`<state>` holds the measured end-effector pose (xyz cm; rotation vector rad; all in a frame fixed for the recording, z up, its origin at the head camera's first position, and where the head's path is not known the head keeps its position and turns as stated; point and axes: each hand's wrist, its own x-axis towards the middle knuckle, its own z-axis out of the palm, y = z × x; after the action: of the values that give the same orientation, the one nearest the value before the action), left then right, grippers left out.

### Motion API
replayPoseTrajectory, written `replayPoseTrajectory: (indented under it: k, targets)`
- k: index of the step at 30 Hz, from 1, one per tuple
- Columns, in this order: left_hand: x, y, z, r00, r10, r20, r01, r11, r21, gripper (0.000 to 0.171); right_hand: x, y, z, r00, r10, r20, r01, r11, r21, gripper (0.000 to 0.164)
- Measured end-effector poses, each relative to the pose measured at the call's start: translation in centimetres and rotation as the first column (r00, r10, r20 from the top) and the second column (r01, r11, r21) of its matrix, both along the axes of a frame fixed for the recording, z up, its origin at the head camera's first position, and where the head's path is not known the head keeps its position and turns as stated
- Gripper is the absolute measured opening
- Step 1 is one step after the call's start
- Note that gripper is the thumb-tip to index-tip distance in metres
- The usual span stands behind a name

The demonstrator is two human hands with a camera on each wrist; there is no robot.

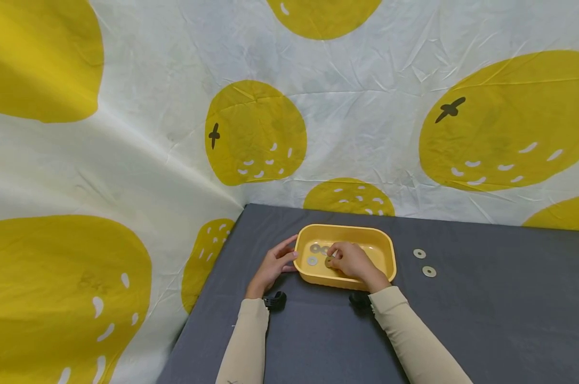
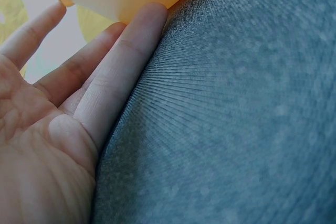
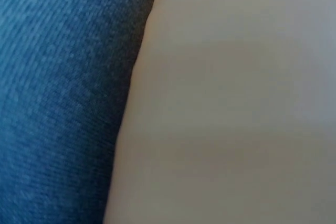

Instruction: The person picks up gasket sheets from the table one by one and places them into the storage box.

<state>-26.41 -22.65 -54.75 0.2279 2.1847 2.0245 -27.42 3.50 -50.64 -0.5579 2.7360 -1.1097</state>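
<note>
A yellow plastic tray point(image 1: 344, 230) stands on the dark cloth-covered table. My left hand point(image 1: 272, 265) rests against its left end, with fairly straight fingers touching the outer wall, as the left wrist view also shows along the fingers point(image 2: 113, 72). Inside the tray, my right hand point(image 1: 352, 260) pinches a brassy flat washer point(image 1: 329, 262) between thumb and fingertips, low over the floor. Close by lie a grey washer point(image 1: 315, 248), another washer point(image 1: 324, 250) partly behind the fingers, and a paler washer point(image 1: 312, 261). The right wrist view is filled by the blurred tray wall point(image 3: 226, 103) and cloth.
Two more washers lie on the table to the right of the tray, a farther washer point(image 1: 419, 253) and a nearer washer point(image 1: 429, 272). A white curtain with yellow fruit prints point(image 1: 366, 122) hangs behind the table point(image 1: 505, 304) and along its left side.
</note>
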Motion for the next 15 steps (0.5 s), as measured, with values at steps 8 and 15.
replayPoseTrajectory:
  k: [8, 15]
  targets:
    - [0.10, 0.00, 0.15, 1.000, 0.010, 0.016, -0.010, 1.000, -0.002, 0.055, -0.16, -0.20, 0.05, 1.000, -0.004, -0.017, 0.004, 1.000, 0.018, 0.013]
    - [0.08, 0.14, 0.24, 1.000, 0.009, 0.019, -0.009, 1.000, 0.009, 0.054, 0.02, -0.04, 0.48, 0.999, -0.017, -0.045, 0.018, 0.999, 0.027, 0.013]
